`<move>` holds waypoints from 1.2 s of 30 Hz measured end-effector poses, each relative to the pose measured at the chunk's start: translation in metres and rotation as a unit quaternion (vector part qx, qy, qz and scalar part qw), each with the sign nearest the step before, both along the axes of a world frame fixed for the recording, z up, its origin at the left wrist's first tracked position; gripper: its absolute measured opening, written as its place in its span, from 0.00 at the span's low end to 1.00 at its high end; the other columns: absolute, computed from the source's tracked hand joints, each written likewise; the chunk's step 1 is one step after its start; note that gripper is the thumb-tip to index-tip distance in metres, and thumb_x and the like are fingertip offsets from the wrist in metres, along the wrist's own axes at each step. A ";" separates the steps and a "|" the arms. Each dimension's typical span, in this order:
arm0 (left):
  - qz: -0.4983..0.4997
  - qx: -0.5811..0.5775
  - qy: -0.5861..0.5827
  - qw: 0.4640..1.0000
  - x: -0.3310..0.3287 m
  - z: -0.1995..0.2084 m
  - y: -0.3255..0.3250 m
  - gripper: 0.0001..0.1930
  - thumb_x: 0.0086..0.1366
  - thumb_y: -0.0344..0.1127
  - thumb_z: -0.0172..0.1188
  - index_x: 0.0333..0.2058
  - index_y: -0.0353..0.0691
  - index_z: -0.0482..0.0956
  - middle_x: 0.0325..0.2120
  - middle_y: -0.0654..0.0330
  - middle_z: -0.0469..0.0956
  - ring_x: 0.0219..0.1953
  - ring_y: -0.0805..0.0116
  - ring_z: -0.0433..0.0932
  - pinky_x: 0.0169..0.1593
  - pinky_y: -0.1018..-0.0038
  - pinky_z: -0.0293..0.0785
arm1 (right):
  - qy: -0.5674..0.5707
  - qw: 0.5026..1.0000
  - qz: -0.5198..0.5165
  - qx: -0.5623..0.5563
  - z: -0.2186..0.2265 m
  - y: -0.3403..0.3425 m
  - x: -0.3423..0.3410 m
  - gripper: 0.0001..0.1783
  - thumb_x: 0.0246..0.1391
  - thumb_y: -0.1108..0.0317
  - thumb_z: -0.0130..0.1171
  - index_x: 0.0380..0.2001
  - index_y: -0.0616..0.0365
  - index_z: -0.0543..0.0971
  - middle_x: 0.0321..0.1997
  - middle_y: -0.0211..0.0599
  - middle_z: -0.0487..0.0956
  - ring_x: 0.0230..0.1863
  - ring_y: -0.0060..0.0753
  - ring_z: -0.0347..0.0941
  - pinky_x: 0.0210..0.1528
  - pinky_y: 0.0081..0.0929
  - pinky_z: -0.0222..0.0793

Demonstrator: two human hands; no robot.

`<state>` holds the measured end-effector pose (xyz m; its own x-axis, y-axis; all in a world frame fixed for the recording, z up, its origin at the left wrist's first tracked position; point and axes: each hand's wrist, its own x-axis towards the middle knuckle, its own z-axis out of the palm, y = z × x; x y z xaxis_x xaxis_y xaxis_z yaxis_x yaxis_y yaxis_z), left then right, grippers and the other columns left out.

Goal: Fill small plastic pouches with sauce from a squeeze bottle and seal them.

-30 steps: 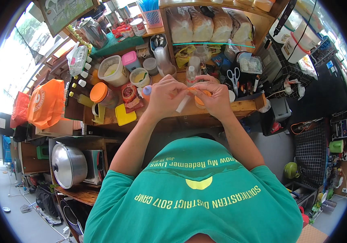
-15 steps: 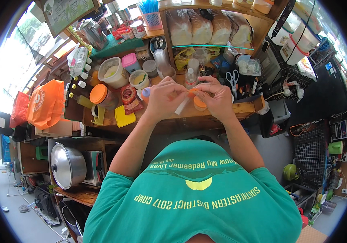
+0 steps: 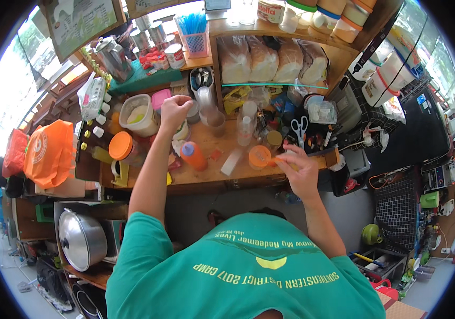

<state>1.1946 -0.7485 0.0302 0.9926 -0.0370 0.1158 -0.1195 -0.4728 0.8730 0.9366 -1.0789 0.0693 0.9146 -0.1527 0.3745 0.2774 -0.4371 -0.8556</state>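
Observation:
My left hand (image 3: pixel 176 110) is closed above the table beside the stacked clear plastic cups (image 3: pixel 206 103); what its fingers hold, if anything, is hidden. Lower and to the right, my right hand (image 3: pixel 299 169) pinches a small orange piece (image 3: pixel 276 160), too small to name surely. Just left of those fingertips stands a jar with an orange lid (image 3: pixel 260 156). A whitish translucent strip (image 3: pixel 231 162) lies on the wood between my hands. Next to my left forearm is an orange squeeze bottle (image 3: pixel 194 156) with a purple cap, and a small orange-red packet (image 3: pixel 215 154) lies right of it.
A clear bottle (image 3: pixel 245 131) and scissors (image 3: pixel 299 127) stand behind my right hand. Bagged bread loaves (image 3: pixel 262 61) fill the shelf at the back. On the left are a white tub (image 3: pixel 139 114) and an orange-lidded jar (image 3: pixel 124 147). The table's front edge (image 3: pixel 227 184) runs close to me.
My hands were together over the table and have come apart: the left moved up and left, the right lower and slightly right with the orange piece. The view has shifted, showing more of the upper shelf.

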 end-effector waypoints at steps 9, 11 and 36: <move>0.022 0.225 0.000 0.974 0.181 -0.087 -0.009 0.38 0.48 0.45 0.77 0.58 0.37 0.75 0.50 0.50 0.82 0.54 0.54 0.80 0.57 0.64 0.75 | 0.064 0.995 -0.078 0.022 -0.008 -0.018 -0.038 0.06 0.51 0.76 0.69 0.34 0.59 0.88 0.34 0.34 0.87 0.52 0.40 0.77 0.60 0.38 0.68; 0.012 0.211 -0.038 0.977 0.194 -0.097 -0.014 0.46 0.48 0.45 0.78 0.65 0.39 0.66 0.53 0.52 0.80 0.55 0.53 0.79 0.58 0.63 0.74 | 0.076 0.993 -0.091 0.030 -0.009 -0.020 -0.045 0.06 0.51 0.75 0.70 0.34 0.59 0.89 0.34 0.34 0.87 0.53 0.39 0.76 0.62 0.40 0.67; 0.068 0.043 -0.165 0.983 0.165 -0.047 -0.030 0.45 0.52 0.35 0.74 0.66 0.31 0.61 0.35 0.52 0.86 0.42 0.59 0.85 0.52 0.67 0.75 | 0.049 0.989 -0.133 0.054 -0.013 -0.011 -0.041 0.06 0.51 0.77 0.69 0.35 0.60 0.88 0.36 0.34 0.87 0.54 0.40 0.76 0.58 0.37 0.69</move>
